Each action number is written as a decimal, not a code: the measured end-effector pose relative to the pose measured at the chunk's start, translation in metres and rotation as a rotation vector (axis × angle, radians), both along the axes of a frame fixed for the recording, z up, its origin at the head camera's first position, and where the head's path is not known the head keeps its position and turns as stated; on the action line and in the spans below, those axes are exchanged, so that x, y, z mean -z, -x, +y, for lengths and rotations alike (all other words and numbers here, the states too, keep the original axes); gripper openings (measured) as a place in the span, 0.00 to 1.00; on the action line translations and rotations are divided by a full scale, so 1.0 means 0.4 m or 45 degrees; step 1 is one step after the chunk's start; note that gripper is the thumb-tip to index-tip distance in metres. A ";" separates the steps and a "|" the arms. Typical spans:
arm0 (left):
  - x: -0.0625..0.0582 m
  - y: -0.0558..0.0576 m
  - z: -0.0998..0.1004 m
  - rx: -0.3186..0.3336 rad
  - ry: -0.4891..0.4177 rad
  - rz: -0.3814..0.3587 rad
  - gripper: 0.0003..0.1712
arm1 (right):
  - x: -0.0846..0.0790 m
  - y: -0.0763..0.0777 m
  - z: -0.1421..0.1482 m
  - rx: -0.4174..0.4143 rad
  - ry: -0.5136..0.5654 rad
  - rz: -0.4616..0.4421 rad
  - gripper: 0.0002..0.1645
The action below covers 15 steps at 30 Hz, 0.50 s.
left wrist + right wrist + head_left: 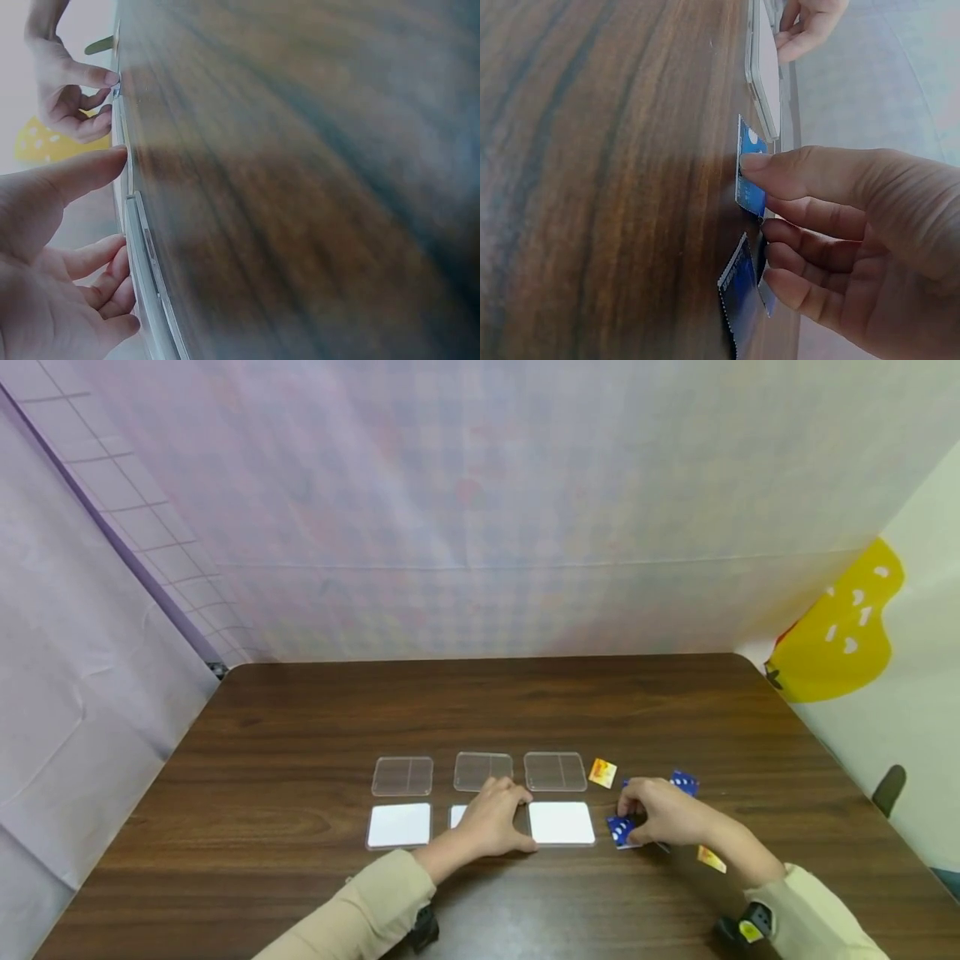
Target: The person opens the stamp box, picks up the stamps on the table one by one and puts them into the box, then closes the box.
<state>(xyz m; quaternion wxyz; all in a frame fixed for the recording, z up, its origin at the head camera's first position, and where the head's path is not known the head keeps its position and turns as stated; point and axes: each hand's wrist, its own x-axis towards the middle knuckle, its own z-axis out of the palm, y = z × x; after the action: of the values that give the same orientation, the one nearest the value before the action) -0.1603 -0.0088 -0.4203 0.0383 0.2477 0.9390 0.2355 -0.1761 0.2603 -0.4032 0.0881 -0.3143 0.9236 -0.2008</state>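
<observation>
My right hand [663,812] pinches a small blue sachet [619,831] just right of the rightmost white flat case [561,823]. In the right wrist view the thumb lies across this blue sachet [751,180], low over the table, with the other fingers curled behind. My left hand [491,818] lies over the middle white case [457,814], hiding most of it. Its thumb and forefinger are spread at the left corners of the rightmost case. The left wrist view shows the left hand [56,262] with its fingertips at the cases' edges.
Three clear lids [402,776] lie in a row behind the cases, with another white case [399,825] at the left. A yellow-orange sachet [602,772] sits beside the right lid. Another blue sachet [684,782] and a yellow one [711,859] lie around my right hand.
</observation>
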 end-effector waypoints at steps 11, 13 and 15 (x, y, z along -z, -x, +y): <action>-0.001 0.001 0.000 -0.008 -0.001 -0.002 0.34 | 0.000 -0.002 -0.004 0.015 0.020 -0.062 0.16; 0.000 0.001 0.000 -0.005 -0.001 -0.001 0.34 | 0.000 -0.004 0.000 0.027 0.023 -0.061 0.17; 0.000 0.001 -0.001 0.001 -0.002 -0.001 0.34 | -0.001 -0.006 0.004 0.038 0.030 -0.049 0.16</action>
<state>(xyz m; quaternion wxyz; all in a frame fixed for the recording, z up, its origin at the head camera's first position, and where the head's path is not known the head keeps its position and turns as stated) -0.1606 -0.0092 -0.4203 0.0385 0.2481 0.9387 0.2364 -0.1735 0.2620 -0.4026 0.0990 -0.2975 0.9240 -0.2188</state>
